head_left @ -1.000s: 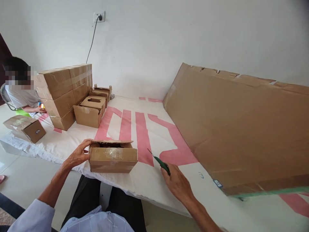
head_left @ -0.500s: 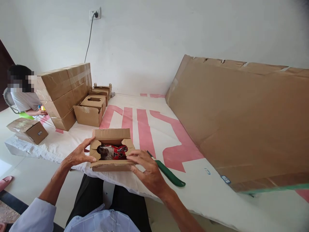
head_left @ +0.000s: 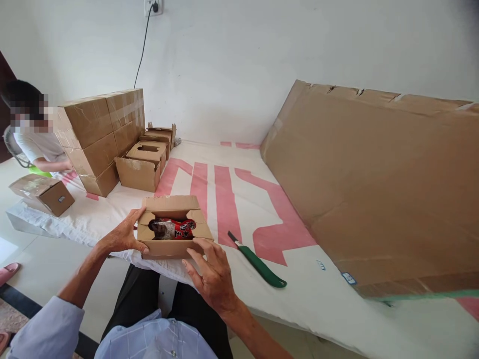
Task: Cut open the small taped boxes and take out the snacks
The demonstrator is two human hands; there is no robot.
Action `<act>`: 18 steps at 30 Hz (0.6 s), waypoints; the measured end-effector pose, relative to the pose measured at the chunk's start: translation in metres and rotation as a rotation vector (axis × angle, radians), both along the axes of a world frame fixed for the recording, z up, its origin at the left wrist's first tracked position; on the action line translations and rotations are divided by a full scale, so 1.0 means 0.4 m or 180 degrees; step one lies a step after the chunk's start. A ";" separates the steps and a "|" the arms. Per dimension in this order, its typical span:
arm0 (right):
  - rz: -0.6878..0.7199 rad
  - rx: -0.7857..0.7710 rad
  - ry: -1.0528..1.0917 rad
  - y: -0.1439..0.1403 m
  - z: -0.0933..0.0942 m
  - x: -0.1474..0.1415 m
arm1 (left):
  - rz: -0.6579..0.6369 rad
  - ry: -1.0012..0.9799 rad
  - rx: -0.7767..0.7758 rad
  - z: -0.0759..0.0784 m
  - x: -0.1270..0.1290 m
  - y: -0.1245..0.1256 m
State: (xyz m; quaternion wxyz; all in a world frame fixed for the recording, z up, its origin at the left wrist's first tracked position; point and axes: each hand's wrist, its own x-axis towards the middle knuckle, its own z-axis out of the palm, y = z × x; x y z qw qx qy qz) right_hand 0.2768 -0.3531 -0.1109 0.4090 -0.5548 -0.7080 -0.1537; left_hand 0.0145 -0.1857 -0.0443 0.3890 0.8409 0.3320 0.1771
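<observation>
A small cardboard box (head_left: 175,248) stands at the near edge of the white sheet, its top flaps open on a red printed packet (head_left: 172,229) inside. My left hand (head_left: 120,236) grips the box's left end. My right hand (head_left: 211,274) presses its fingers against the front right corner. A green-handled knife (head_left: 258,262) lies on the sheet just right of the box, out of both hands.
A large flat cardboard sheet (head_left: 374,189) leans against the wall at right. Stacked taped boxes (head_left: 99,137) and open boxes (head_left: 144,164) stand at back left. Another person (head_left: 32,134) sits behind them beside a lone box (head_left: 43,193). A cord hangs from a wall socket (head_left: 153,7).
My right hand put the knife down on the sheet and came over to the box. The box's flaps went from nearly closed to open, showing the packet.
</observation>
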 end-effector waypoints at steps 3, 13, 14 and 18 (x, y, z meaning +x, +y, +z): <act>-0.0202 -0.0468 0.0245 0.046 0.069 -0.011 | 0.0018 0.0039 -0.0010 0.014 -0.030 0.003; -0.0916 -0.2250 -0.0161 0.189 0.204 -0.026 | 0.1641 0.1522 0.1040 0.045 0.170 -0.062; -0.0890 -0.2300 -0.0222 0.186 0.207 -0.019 | 0.1682 0.1623 0.1113 0.044 0.189 -0.065; -0.0775 -0.2262 -0.0072 0.167 0.207 0.024 | 0.1616 0.1260 0.0998 0.050 0.196 -0.050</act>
